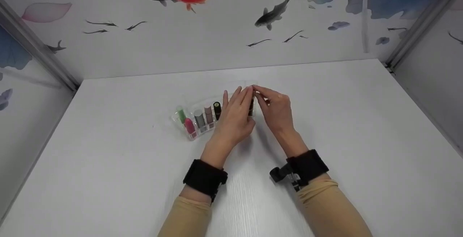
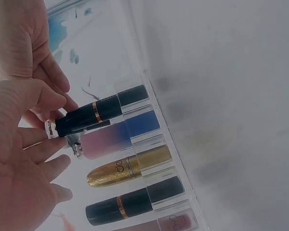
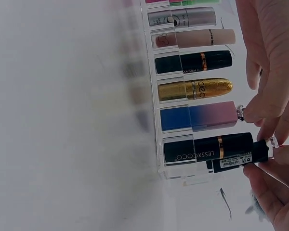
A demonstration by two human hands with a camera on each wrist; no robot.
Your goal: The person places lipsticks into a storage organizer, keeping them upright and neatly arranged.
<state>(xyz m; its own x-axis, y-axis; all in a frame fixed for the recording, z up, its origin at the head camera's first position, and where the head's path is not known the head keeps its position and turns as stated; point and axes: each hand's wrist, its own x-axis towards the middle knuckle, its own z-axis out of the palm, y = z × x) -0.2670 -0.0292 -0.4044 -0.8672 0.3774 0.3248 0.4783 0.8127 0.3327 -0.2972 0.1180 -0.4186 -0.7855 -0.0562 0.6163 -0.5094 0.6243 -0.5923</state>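
A clear lipstick organizer stands on the table with several lipsticks in its front row. Across its right part reaches my left hand, fingers straight, thumb by the clear knob of a pink-and-blue lipstick. At the right end, my right hand pinches a labelled black lipstick by its clear-knobbed end, behind a front black lipstick. Beside the pink-and-blue one are a gold lipstick and another black lipstick. The left hand hides part of the organizer in the head view.
Toward the organizer's left end are a grey lipstick, a pink tube and a green tube. The white table extends around it. A fish-patterned panel borders the table's back edge.
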